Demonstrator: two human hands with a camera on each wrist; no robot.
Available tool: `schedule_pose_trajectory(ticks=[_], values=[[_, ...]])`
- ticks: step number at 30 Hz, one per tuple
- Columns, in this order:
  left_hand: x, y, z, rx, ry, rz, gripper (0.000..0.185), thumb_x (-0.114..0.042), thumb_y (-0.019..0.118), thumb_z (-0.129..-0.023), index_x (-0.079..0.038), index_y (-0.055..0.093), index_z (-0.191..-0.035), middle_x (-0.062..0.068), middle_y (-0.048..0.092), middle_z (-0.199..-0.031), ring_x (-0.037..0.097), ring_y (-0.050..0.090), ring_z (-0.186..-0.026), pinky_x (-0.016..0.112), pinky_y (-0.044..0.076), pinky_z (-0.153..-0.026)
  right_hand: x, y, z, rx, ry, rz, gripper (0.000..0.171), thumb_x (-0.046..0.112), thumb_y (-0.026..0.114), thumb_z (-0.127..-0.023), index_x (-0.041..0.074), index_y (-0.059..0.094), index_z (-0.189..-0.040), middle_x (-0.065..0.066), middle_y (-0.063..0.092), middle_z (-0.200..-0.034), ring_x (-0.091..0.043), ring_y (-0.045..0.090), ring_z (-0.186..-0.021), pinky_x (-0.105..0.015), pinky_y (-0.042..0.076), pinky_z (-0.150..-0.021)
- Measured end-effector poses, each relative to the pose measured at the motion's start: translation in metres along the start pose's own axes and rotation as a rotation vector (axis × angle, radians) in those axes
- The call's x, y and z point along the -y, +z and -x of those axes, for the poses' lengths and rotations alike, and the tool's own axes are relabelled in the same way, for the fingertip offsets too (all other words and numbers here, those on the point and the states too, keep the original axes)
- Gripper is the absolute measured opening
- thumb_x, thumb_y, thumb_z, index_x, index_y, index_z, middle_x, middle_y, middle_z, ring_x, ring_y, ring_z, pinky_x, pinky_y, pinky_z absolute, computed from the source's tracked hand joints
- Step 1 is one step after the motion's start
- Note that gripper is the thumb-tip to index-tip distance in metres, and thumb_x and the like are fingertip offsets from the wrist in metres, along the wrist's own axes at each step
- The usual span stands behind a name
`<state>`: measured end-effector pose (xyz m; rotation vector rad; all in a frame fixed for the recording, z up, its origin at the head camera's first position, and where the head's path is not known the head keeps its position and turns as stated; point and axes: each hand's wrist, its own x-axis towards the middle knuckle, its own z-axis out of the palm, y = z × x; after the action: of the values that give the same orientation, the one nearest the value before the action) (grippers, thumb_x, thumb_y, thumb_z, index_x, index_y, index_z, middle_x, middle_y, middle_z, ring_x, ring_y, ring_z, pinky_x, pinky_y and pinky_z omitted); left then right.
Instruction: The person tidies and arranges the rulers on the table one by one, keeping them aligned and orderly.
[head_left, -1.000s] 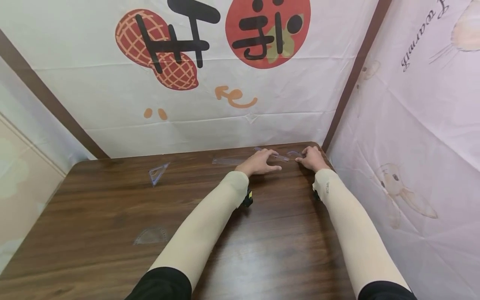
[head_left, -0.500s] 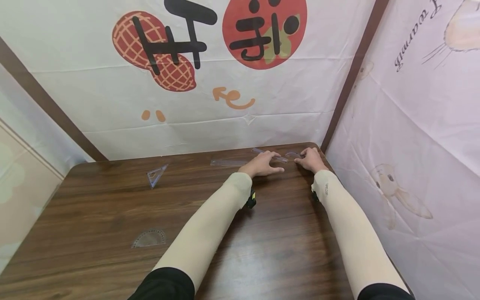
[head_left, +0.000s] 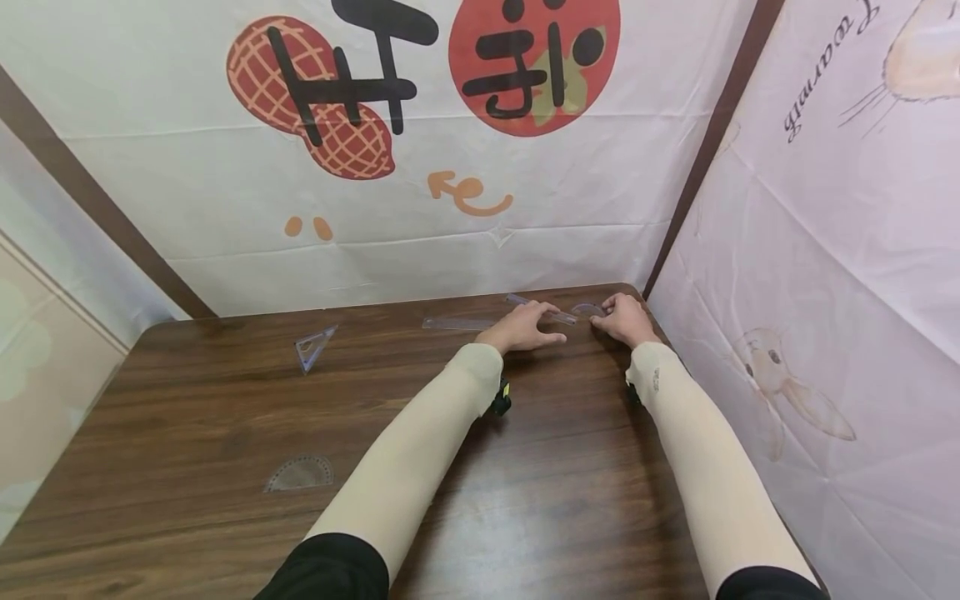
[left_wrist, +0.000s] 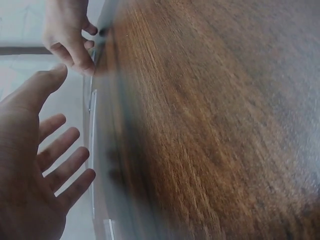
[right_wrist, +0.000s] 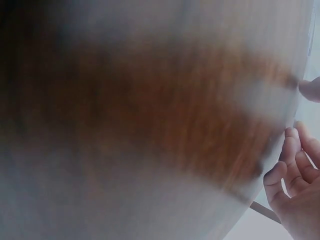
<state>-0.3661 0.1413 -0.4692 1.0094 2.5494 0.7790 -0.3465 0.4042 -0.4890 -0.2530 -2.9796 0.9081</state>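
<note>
A clear plastic ruler (head_left: 553, 313) is lying flat at the far right corner of the dark wooden counter (head_left: 225, 433), close to the back wall. Its long axis is running roughly left to right, slanting a little nearer toward its right end, and it is lying between the two hands. A second clear ruler (head_left: 457, 323) is lying flat just left of it, along the back edge.

The left hand (head_left: 522, 327) is being held palm down at the ruler's left part, with fingers spread and nearly straight; in the left wrist view the left hand (left_wrist: 35, 165) is shown loosely open, gripping nothing. The right hand (head_left: 621, 317) is placed at the ruler's right end, where a small clear curved piece (head_left: 587, 309) is also lying. Its fingers (right_wrist: 292, 165) are seen curled in the right wrist view, but whether anything is being pinched cannot be told, since that view is blurred. Both hands are about equally near the ruler, one at each end, with both forearms stretched forward across the counter.

Further out, a clear triangle (head_left: 313, 346) is lying well apart to the left, and a clear protractor (head_left: 300, 474) is lying nearer the person, at the left front.
</note>
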Motion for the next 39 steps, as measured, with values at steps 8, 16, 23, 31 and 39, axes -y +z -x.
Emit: schedule_pose_trajectory(ticks=[8,16,23,31,39], values=[[0.001,-0.002,-0.001,-0.003,-0.015,0.012,0.067,-0.047,0.069,-0.105,-0.014,0.049,-0.16,0.013,0.051,-0.155,0.034,0.044,-0.148,0.053,0.038,-0.122,0.003,0.0,-0.001,-0.007,-0.004,-0.019,0.049,0.029,0.077,-0.099,-0.004,0.064,-0.133,-0.024,0.067,-0.13,-0.04,0.064,-0.12,-0.056,0.048,-0.109],[0.004,-0.001,0.001,-0.034,-0.027,0.013,0.066,-0.043,0.069,-0.106,-0.012,0.049,-0.16,0.014,0.051,-0.157,0.034,0.043,-0.149,0.051,0.038,-0.122,0.01,0.0,0.005,0.004,-0.036,-0.079,0.049,0.026,0.077,-0.098,-0.006,0.064,-0.133,-0.025,0.067,-0.129,-0.041,0.064,-0.119,-0.054,0.049,-0.109],[0.008,0.0,0.005,-0.083,-0.042,0.052,0.064,-0.034,0.07,-0.107,-0.009,0.045,-0.161,0.018,0.048,-0.159,0.036,0.044,-0.149,0.051,0.039,-0.121,0.022,0.005,0.009,0.024,-0.096,-0.129,0.044,0.019,0.078,-0.097,-0.005,0.065,-0.131,-0.024,0.068,-0.127,-0.039,0.065,-0.118,-0.051,0.049,-0.109],[0.015,0.001,0.004,-0.16,-0.082,0.095,0.069,-0.03,0.071,-0.107,-0.006,0.04,-0.163,0.018,0.057,-0.149,0.032,0.057,-0.136,0.046,0.047,-0.114,0.04,0.012,0.011,0.067,-0.163,-0.191,0.042,0.019,0.079,-0.098,-0.002,0.065,-0.132,-0.023,0.068,-0.129,-0.039,0.065,-0.116,-0.052,0.051,-0.103],[0.02,-0.003,0.01,-0.216,-0.1,0.156,0.068,-0.031,0.072,-0.106,-0.008,0.043,-0.162,0.015,0.062,-0.146,0.029,0.064,-0.127,0.044,0.053,-0.107,0.053,0.018,0.015,0.083,-0.217,-0.199,0.041,0.02,0.078,-0.099,0.001,0.066,-0.133,-0.021,0.067,-0.129,-0.036,0.064,-0.113,-0.051,0.051,-0.101]])
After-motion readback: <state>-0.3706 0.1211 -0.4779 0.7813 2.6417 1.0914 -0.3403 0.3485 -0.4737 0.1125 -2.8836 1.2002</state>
